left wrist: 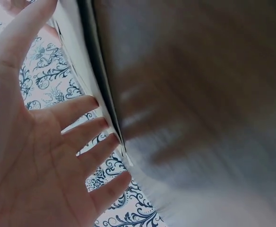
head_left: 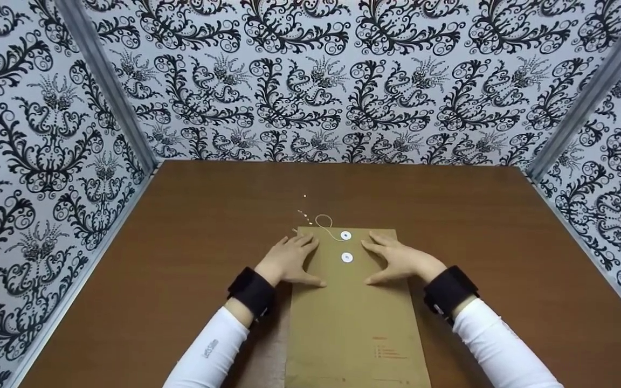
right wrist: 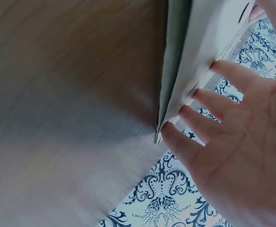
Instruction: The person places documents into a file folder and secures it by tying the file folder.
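Note:
A long brown paper document envelope [head_left: 351, 312] lies on the wooden table, its end with two white round buttons [head_left: 346, 257] pointing away from me. A thin pale string [head_left: 324, 220] loops out from the farther button past the top edge. My left hand [head_left: 291, 261] rests on the upper left part, fingers spread and thumb stretched inward. Mirroring it, my right hand [head_left: 399, 260] lies on the upper right part with its fingers spread. Both wrist views show the fingertips at the envelope's side edge [left wrist: 98, 85], [right wrist: 176, 80], the palms facing the camera.
The brown tabletop [head_left: 208, 215] reaches back to a wall [head_left: 310, 81] with black scroll patterns. Similar patterned panels stand at left and right, with grey posts [head_left: 108, 81] in the corners. Small pale specks [head_left: 305, 214] lie beyond the envelope's top left corner. Red print [head_left: 388, 350] marks its lower right.

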`<state>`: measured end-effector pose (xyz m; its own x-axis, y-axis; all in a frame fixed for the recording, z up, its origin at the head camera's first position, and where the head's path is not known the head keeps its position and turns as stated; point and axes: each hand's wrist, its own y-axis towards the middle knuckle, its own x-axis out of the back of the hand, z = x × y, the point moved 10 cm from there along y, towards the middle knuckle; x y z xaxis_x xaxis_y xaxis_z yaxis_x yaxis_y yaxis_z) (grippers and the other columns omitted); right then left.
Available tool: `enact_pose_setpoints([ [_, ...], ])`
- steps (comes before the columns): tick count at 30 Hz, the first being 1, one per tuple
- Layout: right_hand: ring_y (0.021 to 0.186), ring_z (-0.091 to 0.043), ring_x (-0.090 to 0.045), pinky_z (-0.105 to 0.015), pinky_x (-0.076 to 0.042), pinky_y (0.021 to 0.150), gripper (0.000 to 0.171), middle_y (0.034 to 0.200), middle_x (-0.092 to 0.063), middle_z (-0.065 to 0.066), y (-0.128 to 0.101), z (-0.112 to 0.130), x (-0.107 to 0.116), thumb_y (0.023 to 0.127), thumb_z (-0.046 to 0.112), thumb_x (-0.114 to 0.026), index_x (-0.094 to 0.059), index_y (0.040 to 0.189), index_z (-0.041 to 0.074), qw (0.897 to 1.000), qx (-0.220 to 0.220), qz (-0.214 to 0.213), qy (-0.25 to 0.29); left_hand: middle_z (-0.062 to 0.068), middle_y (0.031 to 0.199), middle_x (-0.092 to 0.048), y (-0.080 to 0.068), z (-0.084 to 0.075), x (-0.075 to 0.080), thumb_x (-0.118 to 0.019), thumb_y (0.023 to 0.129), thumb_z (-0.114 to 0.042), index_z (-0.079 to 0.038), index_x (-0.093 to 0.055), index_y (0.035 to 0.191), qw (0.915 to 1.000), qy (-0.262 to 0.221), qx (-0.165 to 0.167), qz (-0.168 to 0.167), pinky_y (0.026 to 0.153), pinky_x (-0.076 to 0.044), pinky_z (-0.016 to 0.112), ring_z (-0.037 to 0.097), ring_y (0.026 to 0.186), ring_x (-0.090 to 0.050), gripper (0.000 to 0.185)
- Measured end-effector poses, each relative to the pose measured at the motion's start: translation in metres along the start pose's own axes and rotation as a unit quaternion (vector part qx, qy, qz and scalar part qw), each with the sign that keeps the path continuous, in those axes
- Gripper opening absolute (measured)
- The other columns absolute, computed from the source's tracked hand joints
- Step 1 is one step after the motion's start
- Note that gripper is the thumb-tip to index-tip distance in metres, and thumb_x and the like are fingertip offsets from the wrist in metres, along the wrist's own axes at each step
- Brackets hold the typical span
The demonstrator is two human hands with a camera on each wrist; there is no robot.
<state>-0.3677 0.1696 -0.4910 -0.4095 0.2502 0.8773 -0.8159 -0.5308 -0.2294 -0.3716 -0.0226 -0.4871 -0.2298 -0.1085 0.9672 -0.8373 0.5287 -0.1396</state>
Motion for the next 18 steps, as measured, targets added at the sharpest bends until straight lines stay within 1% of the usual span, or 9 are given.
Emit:
enact_pose_setpoints([
  [2,0.157,-0.050,-0.014,-0.067,-0.025,0.123,0.098,0.171,-0.014,-0.026,0.001,0.000,0.000,0.086,0.051,-0.078,-0.032,0.160,0.007,1.000,0.001,0.000,-0.003,0.013,0.166,-0.038,0.002,0.000,0.003,-0.071,0.080,-0.072,-0.011,-0.041,0.157,0.9998,0.017,-0.002,-0.008,0.128,-0.028,0.053,0.036,0.154,-0.035,0.102],
  [4,0.157,-0.050,-0.014,-0.067,-0.026,0.123,0.099,0.171,-0.014,-0.026,0.002,0.000,-0.001,0.086,0.052,-0.078,-0.032,0.160,0.007,1.000,0.002,0.000,-0.005,0.013,0.163,-0.043,0.006,-0.002,0.007,-0.069,0.083,-0.070,-0.010,-0.044,0.155,0.9990,0.038,-0.011,-0.019,0.126,-0.032,0.052,0.037,0.152,-0.039,0.097],
  [6,0.157,-0.051,-0.015,-0.068,-0.026,0.122,0.100,0.171,-0.014,-0.026,0.002,0.000,-0.001,0.085,0.052,-0.078,-0.032,0.160,0.006,1.000,0.003,-0.002,-0.003,0.013,0.159,-0.047,0.013,-0.004,0.011,-0.068,0.086,-0.068,-0.010,-0.047,0.153,0.9968,0.066,-0.027,-0.036,0.123,-0.037,0.051,0.037,0.148,-0.044,0.091],
  [9,0.157,-0.051,-0.016,-0.067,-0.026,0.122,0.099,0.170,-0.014,-0.027,0.002,0.000,0.000,0.085,0.052,-0.079,-0.032,0.160,0.005,1.000,0.007,-0.005,-0.001,0.011,0.159,-0.047,0.025,-0.009,0.015,-0.068,0.089,-0.063,-0.011,-0.045,0.154,0.9912,0.107,-0.057,-0.054,0.119,-0.041,0.049,0.035,0.144,-0.049,0.087],
  [13,0.157,-0.051,-0.016,-0.067,-0.026,0.123,0.099,0.170,-0.015,-0.027,0.001,0.000,0.000,0.085,0.051,-0.079,-0.033,0.160,0.005,1.000,0.010,-0.009,0.000,0.007,0.158,-0.049,0.039,-0.015,0.022,-0.071,0.093,-0.050,-0.012,-0.046,0.154,0.9831,0.137,-0.093,-0.078,0.113,-0.047,0.049,0.035,0.137,-0.056,0.076],
  [15,0.157,-0.051,-0.016,-0.067,-0.025,0.123,0.098,0.170,-0.015,-0.027,0.001,0.000,0.000,0.085,0.051,-0.079,-0.033,0.160,0.005,1.000,0.011,-0.011,0.003,0.007,0.155,-0.053,0.044,-0.018,0.024,-0.071,0.095,-0.041,-0.012,-0.050,0.151,0.9789,0.152,-0.105,-0.088,0.109,-0.050,0.049,0.034,0.132,-0.059,0.067],
  [18,0.157,-0.050,-0.015,-0.066,-0.025,0.124,0.099,0.170,-0.015,-0.026,0.000,0.000,0.000,0.085,0.050,-0.080,-0.033,0.159,0.005,1.000,0.013,-0.013,0.008,0.006,0.148,-0.060,0.050,-0.022,0.026,-0.070,0.097,-0.031,-0.013,-0.056,0.146,0.9726,0.175,-0.116,-0.101,0.107,-0.052,0.047,0.031,0.128,-0.062,0.054],
])
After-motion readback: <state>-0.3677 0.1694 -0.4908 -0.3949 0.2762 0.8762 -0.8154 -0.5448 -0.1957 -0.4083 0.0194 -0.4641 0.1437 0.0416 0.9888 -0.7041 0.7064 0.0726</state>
